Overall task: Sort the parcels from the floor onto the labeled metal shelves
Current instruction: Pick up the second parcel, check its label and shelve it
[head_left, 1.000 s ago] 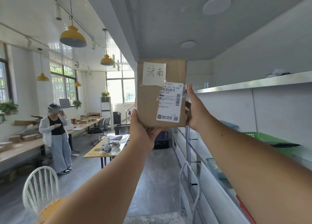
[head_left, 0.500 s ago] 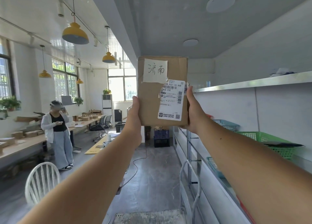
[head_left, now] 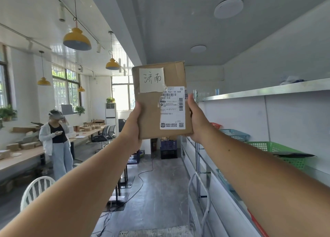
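Note:
I hold a brown cardboard parcel (head_left: 151,111) upright at arm's length, face toward me. It carries a handwritten paper note at the top and a white shipping label at the lower right. My left hand (head_left: 133,129) grips its lower left edge, and my right hand (head_left: 197,122) grips its right edge; the fingers of both are hidden behind the box. The metal shelves (head_left: 259,92) run along the wall to the right of the parcel.
A green basket (head_left: 278,151), a blue basket (head_left: 235,134) and a red basket (head_left: 216,125) sit on the shelf. A person (head_left: 57,143) stands by long tables at left. A white chair (head_left: 35,192) is near left; crates (head_left: 168,149) and floor cables lie ahead.
My left hand slid from under the parcel's bottom to its lower left edge. The parcel stays raised, and the view has shifted slightly.

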`<state>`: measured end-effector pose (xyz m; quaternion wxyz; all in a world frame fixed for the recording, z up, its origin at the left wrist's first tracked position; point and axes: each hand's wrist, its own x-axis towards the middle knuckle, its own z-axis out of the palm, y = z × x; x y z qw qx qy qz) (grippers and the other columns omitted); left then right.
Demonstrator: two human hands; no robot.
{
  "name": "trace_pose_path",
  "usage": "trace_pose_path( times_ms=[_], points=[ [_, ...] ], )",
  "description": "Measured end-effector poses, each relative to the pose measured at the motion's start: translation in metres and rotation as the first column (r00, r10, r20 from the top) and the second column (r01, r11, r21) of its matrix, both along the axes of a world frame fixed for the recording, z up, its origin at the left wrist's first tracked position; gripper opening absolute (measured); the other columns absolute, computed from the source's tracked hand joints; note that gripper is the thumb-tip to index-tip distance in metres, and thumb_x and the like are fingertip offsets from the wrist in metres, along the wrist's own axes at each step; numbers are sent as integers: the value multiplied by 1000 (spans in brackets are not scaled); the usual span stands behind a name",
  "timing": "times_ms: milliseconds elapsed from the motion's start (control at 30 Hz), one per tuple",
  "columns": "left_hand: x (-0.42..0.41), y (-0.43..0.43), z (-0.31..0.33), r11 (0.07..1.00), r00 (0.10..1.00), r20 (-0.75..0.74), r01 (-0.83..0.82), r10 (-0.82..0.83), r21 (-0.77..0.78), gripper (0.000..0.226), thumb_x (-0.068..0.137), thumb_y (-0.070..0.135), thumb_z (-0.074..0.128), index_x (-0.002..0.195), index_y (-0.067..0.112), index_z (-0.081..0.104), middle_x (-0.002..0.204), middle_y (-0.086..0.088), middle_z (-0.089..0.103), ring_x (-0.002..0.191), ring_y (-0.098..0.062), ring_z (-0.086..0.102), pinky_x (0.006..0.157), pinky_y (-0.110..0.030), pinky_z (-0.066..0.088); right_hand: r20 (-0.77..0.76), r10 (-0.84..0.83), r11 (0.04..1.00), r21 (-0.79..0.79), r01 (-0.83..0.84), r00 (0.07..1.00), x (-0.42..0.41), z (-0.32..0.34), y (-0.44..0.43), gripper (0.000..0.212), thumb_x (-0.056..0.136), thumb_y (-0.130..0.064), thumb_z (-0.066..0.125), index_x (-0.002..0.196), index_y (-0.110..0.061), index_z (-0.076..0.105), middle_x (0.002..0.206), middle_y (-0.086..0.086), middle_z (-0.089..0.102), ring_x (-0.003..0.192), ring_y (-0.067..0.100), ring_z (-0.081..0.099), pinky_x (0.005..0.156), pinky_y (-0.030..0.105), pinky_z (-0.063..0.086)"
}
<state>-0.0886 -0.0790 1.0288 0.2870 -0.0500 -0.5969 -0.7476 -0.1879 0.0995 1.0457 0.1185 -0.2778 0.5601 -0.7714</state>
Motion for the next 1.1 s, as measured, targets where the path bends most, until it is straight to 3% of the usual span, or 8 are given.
trace_pose_path(
  times_ms=[167, 233, 400, 500, 600, 833, 967, 1100],
  points=[
    [0, -5, -1, 999, 999, -12, 30, -31, -41, 52, 106, 65, 44, 124, 26, 72, 111, -1, 84, 99, -24, 82, 85, -45, 65, -4, -5, 994, -107, 4, 1000, 1, -3, -3, 54, 101, -71, 43, 124, -32, 74, 117, 6, 82, 101, 29, 80, 96, 52, 60],
    [-1, -8, -5, 998, 998, -26, 51, -51, -28, 59, 96, 67, 56, 133, 23, 69, 121, -6, 82, 106, -29, 80, 83, -46, 66, -4, 3, 994, -109, -3, 1000, -1, -5, -1, 49, 103, -67, 44, 119, -31, 74, 105, 4, 84, 92, 26, 82, 88, 47, 62],
    [-8, -6, -17, 996, 997, -66, 48, -43, 75, 80, 87, 63, 64, 153, 21, 55, 142, -12, 72, 122, -35, 73, 77, -46, 67, -21, 12, 997, -76, -13, 1000, -3, -13, -2, 62, 101, -73, 39, 137, -31, 67, 119, 3, 81, 102, 24, 80, 83, 45, 63],
    [-9, -3, -16, 995, 995, -61, 81, -77, 63, 75, 90, 61, 63, 154, 22, 56, 129, -8, 79, 113, -31, 78, 75, -45, 68, -11, 49, 996, -79, -50, 999, -3, -16, 2, 64, 99, -70, 43, 145, -29, 62, 128, 7, 78, 103, 29, 79, 72, 47, 65],
    [-12, 3, -15, 991, 991, -58, 124, -120, 57, 66, 98, 54, 63, 153, 18, 57, 112, -2, 84, 94, -22, 83, 68, -38, 67, 8, 44, 992, -118, -43, 999, -4, -18, 9, 59, 102, -67, 43, 142, -28, 65, 132, 10, 76, 105, 31, 79, 80, 49, 64],
    [-21, 26, -20, 988, 984, -106, 147, -142, 41, 73, 90, 43, 63, 156, 14, 52, 119, -7, 80, 98, -25, 80, 73, -41, 67, 10, 50, 998, -47, -50, 999, -10, -24, 38, 72, 82, -77, 45, 132, -31, 68, 113, 2, 83, 99, 26, 81, 78, 46, 64],
    [-31, 44, -26, 980, 976, -116, 192, -185, 55, 72, 90, 40, 63, 156, 13, 52, 117, -7, 80, 95, -25, 81, 72, -41, 67, 26, 20, 998, -59, -18, 999, -10, -27, 58, 56, 102, -67, 40, 131, -28, 69, 112, 4, 82, 93, 26, 82, 67, 41, 66],
    [-45, 56, -45, 974, 974, -117, 207, -196, 92, 72, 88, 42, 64, 153, 15, 55, 119, -9, 78, 95, -26, 80, 69, -42, 67, 30, -26, 999, -46, 28, 999, -12, -36, 73, 56, 102, -61, 49, 138, -22, 68, 118, 9, 81, 94, 29, 82, 66, 40, 65]
  ],
)
